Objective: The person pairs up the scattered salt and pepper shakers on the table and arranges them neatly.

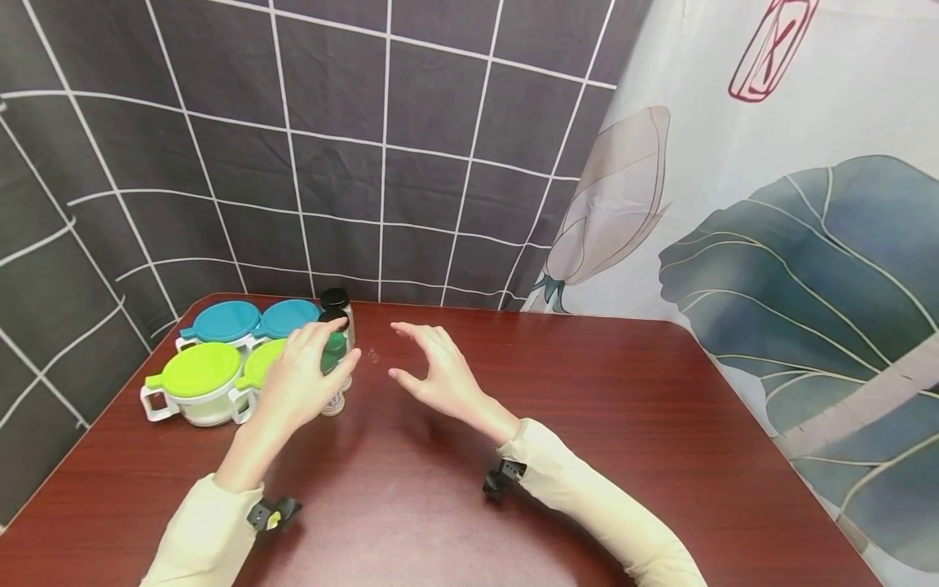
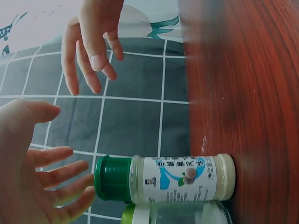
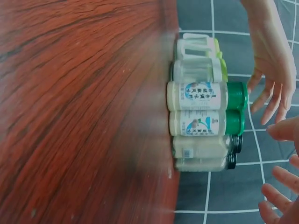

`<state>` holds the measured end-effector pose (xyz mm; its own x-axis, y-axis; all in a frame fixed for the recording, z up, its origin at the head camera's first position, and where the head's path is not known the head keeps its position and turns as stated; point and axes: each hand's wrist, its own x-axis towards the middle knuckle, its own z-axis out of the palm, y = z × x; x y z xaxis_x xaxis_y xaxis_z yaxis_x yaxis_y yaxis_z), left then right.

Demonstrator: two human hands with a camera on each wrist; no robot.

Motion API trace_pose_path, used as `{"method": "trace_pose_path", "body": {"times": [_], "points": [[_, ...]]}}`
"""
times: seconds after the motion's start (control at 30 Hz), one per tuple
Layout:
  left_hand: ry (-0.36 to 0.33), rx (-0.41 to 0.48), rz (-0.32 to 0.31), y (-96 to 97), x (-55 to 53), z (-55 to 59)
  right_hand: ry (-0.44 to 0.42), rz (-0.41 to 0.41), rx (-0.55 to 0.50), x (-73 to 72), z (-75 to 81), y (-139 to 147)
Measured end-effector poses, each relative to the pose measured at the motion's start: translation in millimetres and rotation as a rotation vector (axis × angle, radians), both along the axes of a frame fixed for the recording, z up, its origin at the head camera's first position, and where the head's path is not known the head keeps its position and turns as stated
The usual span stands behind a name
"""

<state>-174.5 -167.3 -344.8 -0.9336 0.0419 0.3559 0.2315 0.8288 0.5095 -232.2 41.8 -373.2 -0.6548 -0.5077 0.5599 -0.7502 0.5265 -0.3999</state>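
Observation:
My left hand [image 1: 301,379] hovers beside the green-capped seasoning jars, its fingers spread and loosely bent, holding nothing. Closest to its fingertips in the left wrist view is a labelled jar [image 2: 180,179] with a green cap; contact between them cannot be made out. To the right, my right hand [image 1: 451,379] hangs in the air with thumb and fingers apart, nothing in its grasp. Two green-capped jars [image 3: 201,96] stand in line with two black-capped jars [image 3: 205,147] in the right wrist view. From the head, the left hand partly hides this row.
Left of the jars stand white-handled containers, two with lime lids [image 1: 201,371] and two with blue lids [image 1: 227,320]. All rest on a reddish-brown table [image 1: 623,424]. A dark gridded curtain [image 1: 425,187] and a white floral curtain [image 1: 734,163] hang behind it.

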Motion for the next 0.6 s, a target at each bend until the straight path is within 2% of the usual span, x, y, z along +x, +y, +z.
{"method": "trace_pose_path", "body": {"times": [0.33, 0.6], "points": [[-0.009, 0.002, 0.013, -11.2, 3.3, 1.4, -0.035, 0.018, -0.025, -0.4, -2.8, -12], [0.012, 0.029, 0.024, -19.5, 4.6, 1.5, -0.117, 0.055, -0.088, -3.4, -4.7, -19]]}}
